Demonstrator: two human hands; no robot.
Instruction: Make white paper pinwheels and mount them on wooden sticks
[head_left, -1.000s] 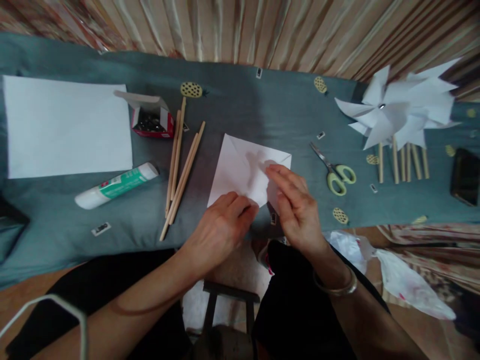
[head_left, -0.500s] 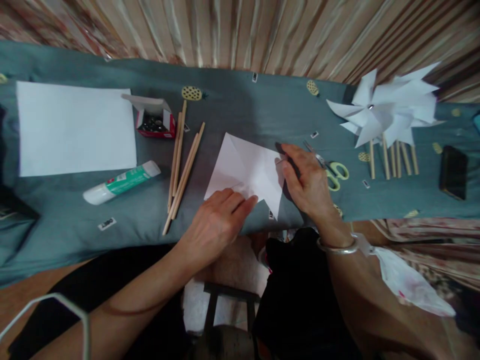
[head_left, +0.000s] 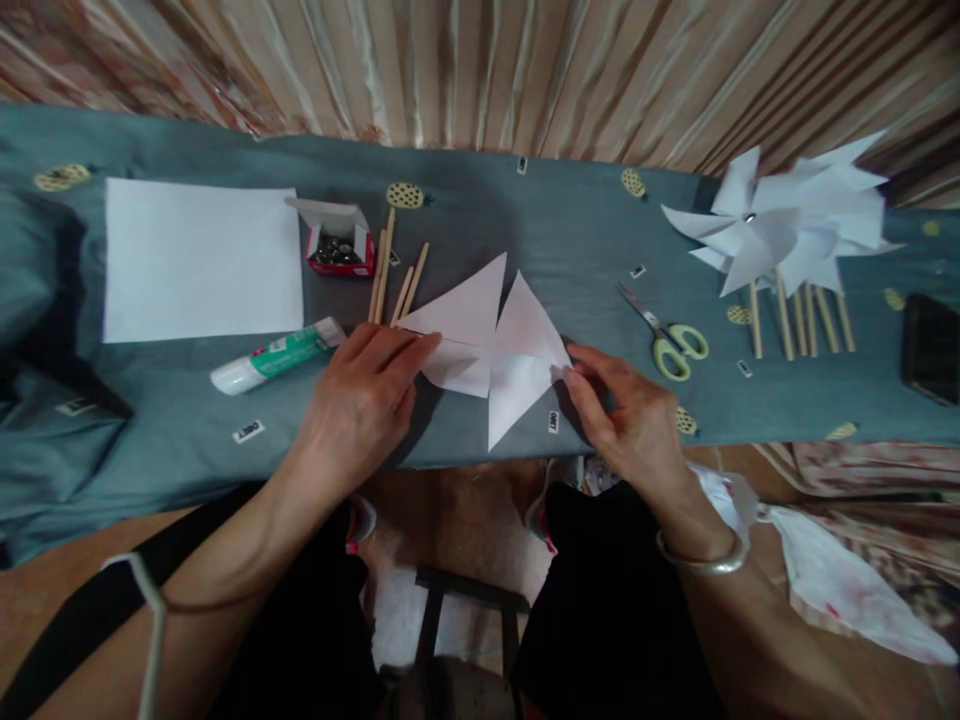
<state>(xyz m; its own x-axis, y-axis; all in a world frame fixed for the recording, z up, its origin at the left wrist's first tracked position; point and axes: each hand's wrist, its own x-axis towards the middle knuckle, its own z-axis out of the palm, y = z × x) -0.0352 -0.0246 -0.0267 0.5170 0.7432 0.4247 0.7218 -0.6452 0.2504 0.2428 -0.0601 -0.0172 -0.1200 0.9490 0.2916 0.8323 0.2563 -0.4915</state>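
That slit white paper [head_left: 521,345], mid-frame, looks feather-light and easily creased, best taken by its outer corners, where the left hand [head_left: 366,385] and right hand [head_left: 630,405] pinch it.

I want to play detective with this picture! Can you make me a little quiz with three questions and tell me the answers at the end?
1. True or false: the little box stands with its flap open.
2. What colour are the handles of the scissors?
A) Red
B) Light green
C) Dark blue
3. Fill in the missing word: the fingertips of the right hand are at the edge of a white piece of ____.

Key:
1. True.
2. B.
3. Paper.
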